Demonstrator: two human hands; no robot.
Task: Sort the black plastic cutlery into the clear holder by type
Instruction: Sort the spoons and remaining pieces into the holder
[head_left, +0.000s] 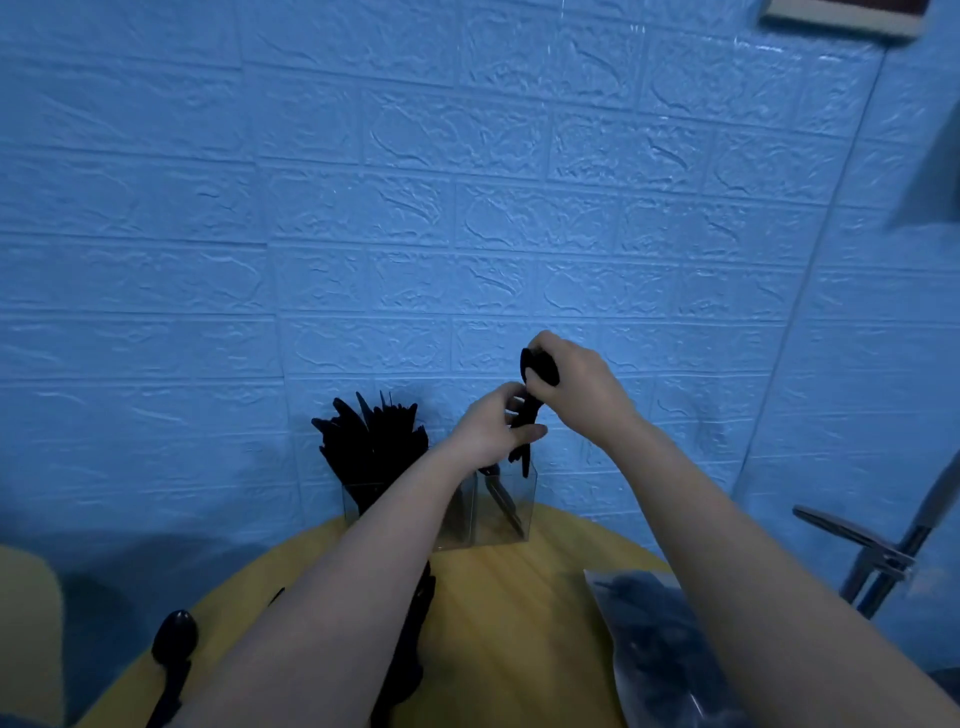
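Note:
A clear holder (511, 512) with compartments stands at the far edge of the round yellow table (498, 613), against the blue wall. Its left compartment is packed with black knives and forks (371, 441). My right hand (571, 384) grips the bowl ends of a bunch of black spoons (537, 371) above the right compartment. My left hand (493, 426) pinches their handles lower down. A few black handles (506, 506) stand inside the right compartment. Loose black spoons (174, 644) and other cutlery (415, 629) lie on the table under my left forearm.
A clear plastic bag of black cutlery (660, 639) lies at the table's right side. A chrome stand (883, 545) rises at the far right. The blue brick-pattern wall (415, 208) is directly behind the holder.

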